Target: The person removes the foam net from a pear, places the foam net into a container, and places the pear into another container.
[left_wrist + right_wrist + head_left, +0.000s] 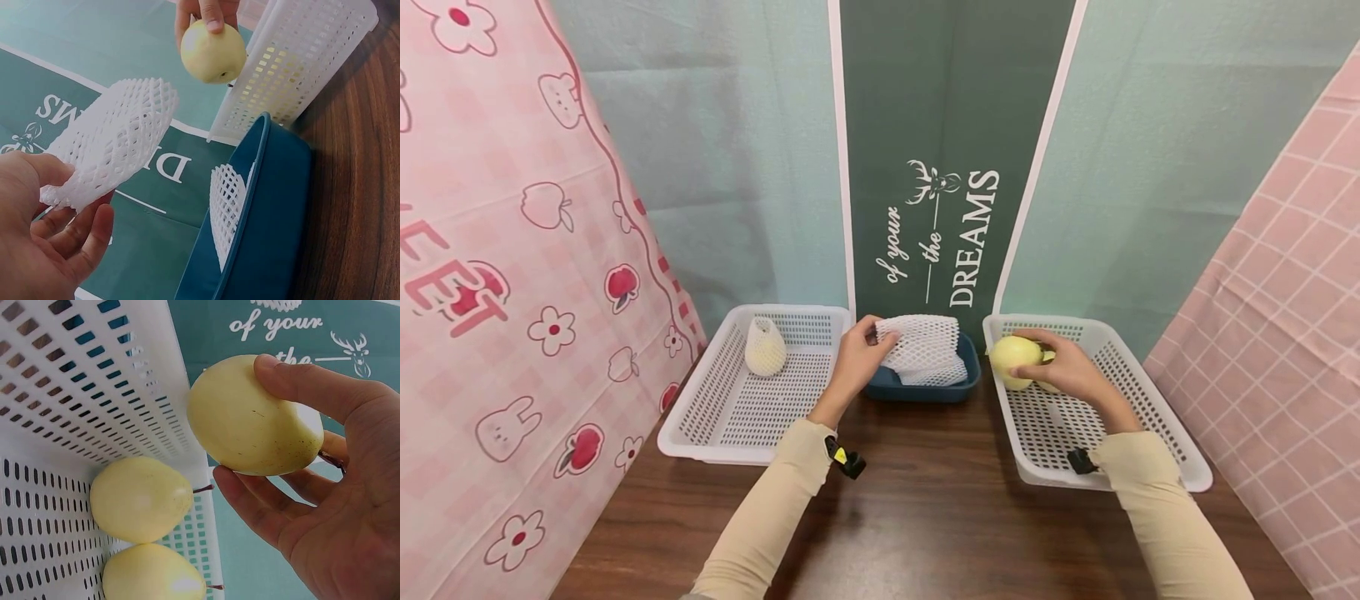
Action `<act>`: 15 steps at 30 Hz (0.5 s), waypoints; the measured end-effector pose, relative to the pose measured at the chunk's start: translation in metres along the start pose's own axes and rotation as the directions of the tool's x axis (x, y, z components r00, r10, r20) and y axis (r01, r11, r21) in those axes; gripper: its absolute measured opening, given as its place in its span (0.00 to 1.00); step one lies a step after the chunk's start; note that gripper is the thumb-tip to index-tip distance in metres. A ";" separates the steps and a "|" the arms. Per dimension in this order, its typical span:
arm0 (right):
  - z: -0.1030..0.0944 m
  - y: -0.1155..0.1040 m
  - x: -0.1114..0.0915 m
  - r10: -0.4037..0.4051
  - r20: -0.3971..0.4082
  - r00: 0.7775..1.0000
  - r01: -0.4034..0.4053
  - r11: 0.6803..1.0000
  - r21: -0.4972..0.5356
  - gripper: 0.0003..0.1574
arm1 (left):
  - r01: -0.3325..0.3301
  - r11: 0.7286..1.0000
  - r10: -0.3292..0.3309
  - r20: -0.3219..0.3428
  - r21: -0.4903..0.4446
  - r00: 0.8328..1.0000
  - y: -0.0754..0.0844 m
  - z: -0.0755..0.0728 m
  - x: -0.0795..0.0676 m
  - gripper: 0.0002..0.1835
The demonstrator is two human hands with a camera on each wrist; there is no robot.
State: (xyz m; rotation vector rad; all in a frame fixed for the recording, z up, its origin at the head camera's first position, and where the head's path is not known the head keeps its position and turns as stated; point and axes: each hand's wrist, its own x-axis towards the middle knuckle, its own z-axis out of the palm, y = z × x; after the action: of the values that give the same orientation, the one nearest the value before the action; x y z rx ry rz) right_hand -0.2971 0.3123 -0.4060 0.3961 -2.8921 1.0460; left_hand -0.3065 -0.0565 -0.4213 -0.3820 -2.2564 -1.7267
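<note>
My left hand (pixel 861 362) pinches one end of a white foam net sleeve (pixel 122 140), holding it above the blue bin (pixel 925 392). Another foam net (pixel 226 212) lies inside that bin. A pale yellow pear (pixel 250 419) is in my right hand (pixel 337 456), gripped between thumb and fingers above the right white basket (pixel 1026 467). Below it, two more pears, an upper pear (pixel 140 499) and a lower pear (pixel 153 575), lie in that basket. Over in the left white basket (pixel 718 454) sits a pear in a foam net (pixel 766 348).
All three containers stand on a dark brown wooden table (pixel 917 517), the blue bin between the two white baskets. Behind them hangs a green curtain (pixel 955 100) with white lettering. Pink patterned cloths border the left and right sides.
</note>
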 end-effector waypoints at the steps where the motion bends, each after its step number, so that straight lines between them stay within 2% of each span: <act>1: -0.001 0.001 0.000 -0.001 0.001 1.000 0.001 1.000 -0.007 0.48 | 0.000 1.000 0.000 -0.001 0.001 1.000 0.000 0.000 0.000 0.10; 8: -0.004 0.005 -0.003 -0.023 0.013 1.000 0.023 0.999 -0.029 0.48 | 0.016 1.000 -0.016 -0.010 0.020 1.000 0.001 0.004 0.003 0.10; 15: -0.007 0.012 -0.003 -0.008 0.039 0.999 0.010 0.999 -0.039 0.47 | 0.032 0.998 -0.031 -0.011 0.056 0.999 -0.001 0.009 0.009 0.10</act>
State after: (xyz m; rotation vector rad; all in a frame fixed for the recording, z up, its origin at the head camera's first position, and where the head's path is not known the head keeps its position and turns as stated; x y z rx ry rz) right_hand -0.2979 0.3259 -0.4087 0.4320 -2.9372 0.9902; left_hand -0.3159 -0.0479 -0.4204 -0.3262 -2.3101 -1.6721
